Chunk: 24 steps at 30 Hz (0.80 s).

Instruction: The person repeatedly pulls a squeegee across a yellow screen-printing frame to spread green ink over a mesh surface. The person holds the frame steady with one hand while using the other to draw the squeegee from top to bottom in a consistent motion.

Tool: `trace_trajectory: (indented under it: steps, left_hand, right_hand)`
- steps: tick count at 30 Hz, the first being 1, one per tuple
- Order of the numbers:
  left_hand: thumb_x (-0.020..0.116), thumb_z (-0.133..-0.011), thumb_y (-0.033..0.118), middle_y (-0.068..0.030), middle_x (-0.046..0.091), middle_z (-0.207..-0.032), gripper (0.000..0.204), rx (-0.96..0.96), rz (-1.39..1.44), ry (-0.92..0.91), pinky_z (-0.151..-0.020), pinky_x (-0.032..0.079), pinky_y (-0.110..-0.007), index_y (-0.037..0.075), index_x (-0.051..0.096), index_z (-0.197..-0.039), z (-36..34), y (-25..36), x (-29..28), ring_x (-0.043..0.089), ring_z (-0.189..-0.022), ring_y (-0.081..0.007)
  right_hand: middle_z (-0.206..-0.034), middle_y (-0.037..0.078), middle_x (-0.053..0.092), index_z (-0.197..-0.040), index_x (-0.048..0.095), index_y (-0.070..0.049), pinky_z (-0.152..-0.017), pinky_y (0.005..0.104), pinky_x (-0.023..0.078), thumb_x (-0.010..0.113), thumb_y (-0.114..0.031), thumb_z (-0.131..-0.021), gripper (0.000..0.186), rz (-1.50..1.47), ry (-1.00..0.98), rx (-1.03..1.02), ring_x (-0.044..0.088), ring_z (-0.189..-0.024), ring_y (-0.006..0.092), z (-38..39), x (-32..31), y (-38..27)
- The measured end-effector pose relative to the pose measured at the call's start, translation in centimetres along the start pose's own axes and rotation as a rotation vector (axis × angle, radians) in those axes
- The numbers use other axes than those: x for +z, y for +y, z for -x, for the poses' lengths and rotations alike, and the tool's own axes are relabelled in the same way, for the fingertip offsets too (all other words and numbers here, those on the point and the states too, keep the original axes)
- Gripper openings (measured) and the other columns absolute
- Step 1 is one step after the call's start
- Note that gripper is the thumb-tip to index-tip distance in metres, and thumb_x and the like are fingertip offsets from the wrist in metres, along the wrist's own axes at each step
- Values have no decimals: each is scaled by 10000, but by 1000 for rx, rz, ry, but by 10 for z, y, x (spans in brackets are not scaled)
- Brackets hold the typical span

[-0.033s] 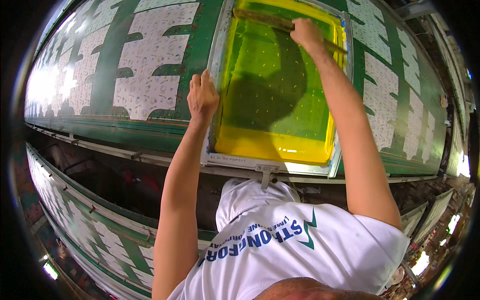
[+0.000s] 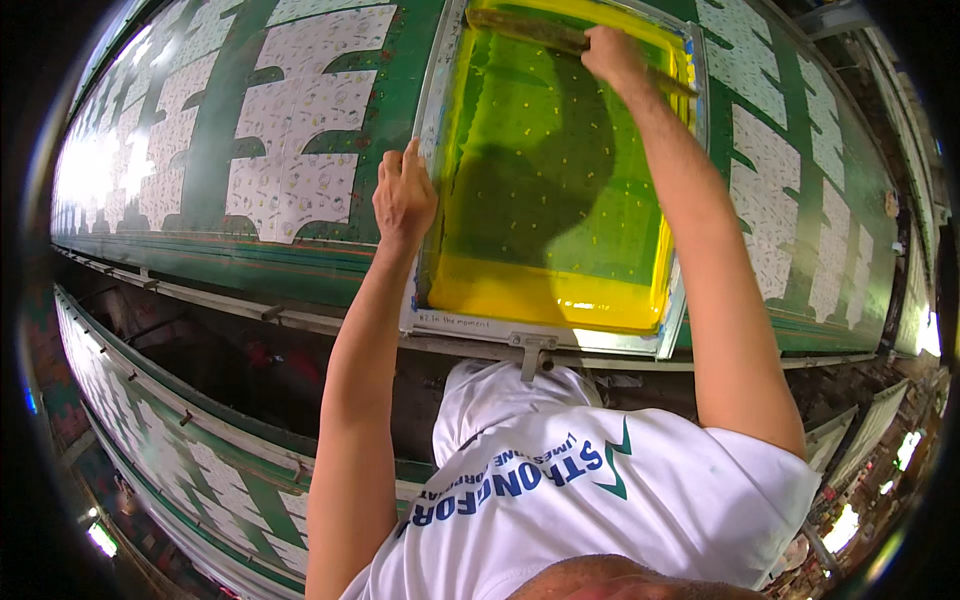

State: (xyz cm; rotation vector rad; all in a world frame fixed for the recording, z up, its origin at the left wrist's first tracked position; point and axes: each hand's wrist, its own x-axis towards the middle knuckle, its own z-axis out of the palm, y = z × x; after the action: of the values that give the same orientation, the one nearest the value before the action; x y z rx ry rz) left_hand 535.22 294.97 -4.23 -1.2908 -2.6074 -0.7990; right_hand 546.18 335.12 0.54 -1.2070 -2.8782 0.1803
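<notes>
Evidently the work in hand is a squeegee pass over a silk-screen. The printing screen, a metal-framed mesh with yellow ink pooled along its near end, lies on the long green print table, between patterned fabric panels on the left and right. A metal bracket sits at the middle of its near rail. The wooden squeegee spans the mesh near its far end, its left tip slightly farther off than its right.

To do this step well, in my judgement: keep the blade square to the side rails, press evenly along its full length, and hold one constant angle and speed. Since a single hand drives the bar, grip at its centre; an off-centre push could load one side and leave a thin deposit on the other. Keep the frame from shifting throughout.

Right hand: closed over the squeegee, somewhat right of its middle, arm extended. Left hand: at the outer edge of the left rail, fingers partly curled, fingertips at the metal. From where I stand, I cannot tell whether it clasps the rail or merely steadies it.
</notes>
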Motion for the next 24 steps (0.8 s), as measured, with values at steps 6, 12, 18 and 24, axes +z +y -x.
trace_trajectory:
  steps: [6,12,18,24]
  left_hand:
    - [596,-1061,200,-104,578,-1173,334,-61,-141,-110,-744,587,-464,220,644,-1392,-8,-1,4,650,-1055,-337]
    - [641,-1050,253,-96,582,-1257,324,3,-160,-84,-761,611,-443,248,683,-1371,-12,6,1,658,-1103,-317]
    - [661,-1042,270,-47,590,-1331,317,38,-241,-87,-792,616,-440,248,710,-1354,-13,12,-1,658,-1136,-297]
    - [663,-1045,256,-40,587,-1341,338,14,-211,-118,-820,615,-428,263,705,-1381,-10,6,4,652,-1152,-286]
  right_hand:
    - [-1009,219,777,-1029,798,-70,-803,561,599,706,-168,-796,270,-3,53,54,753,-929,417,-60,6,15]
    - [-1059,114,789,-1161,794,-183,-868,517,620,712,-180,-829,342,31,69,-30,754,-1011,367,23,19,-9]
    - [-1094,168,780,-1218,790,-164,-890,512,617,724,-201,-852,374,-8,-44,-58,752,-1038,369,-9,-13,9]
    - [-1025,191,777,-1070,803,-103,-824,548,610,705,-173,-846,254,-11,245,-151,755,-977,394,-64,-13,44]
